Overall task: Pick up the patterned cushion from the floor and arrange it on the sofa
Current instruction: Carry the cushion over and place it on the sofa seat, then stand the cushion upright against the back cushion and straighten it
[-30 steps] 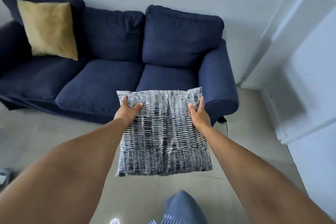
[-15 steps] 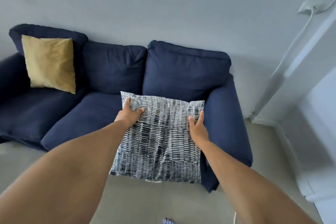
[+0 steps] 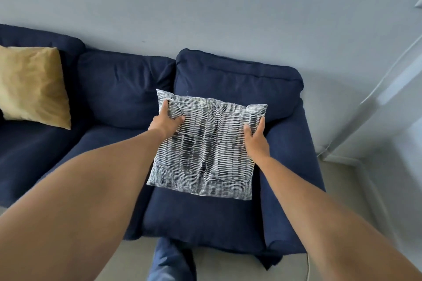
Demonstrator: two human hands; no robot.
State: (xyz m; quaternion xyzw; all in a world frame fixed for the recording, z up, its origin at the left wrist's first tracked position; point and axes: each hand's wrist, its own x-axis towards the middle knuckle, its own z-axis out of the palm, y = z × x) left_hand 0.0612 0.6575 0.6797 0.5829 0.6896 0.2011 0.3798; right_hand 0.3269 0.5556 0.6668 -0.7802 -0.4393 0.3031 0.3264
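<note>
Denim-covered leg (image 3: 170,260) is showing at 6 o'clock, nearest the camera. Both bare arms are reaching forward; the left hand (image 3: 164,123) and right hand (image 3: 255,139) are each gripping an upper corner of the patterned cushion (image 3: 205,146), which is leaning over the right seat of the navy sofa (image 3: 205,217). At 10 o'clock, 1 mustard pillow (image 3: 32,85) is resting against the backrest.

no readable text, labels or signs

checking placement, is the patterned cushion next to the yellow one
No, the patterned cushion is at the sofa's right end, the yellow cushion at the left.
</note>
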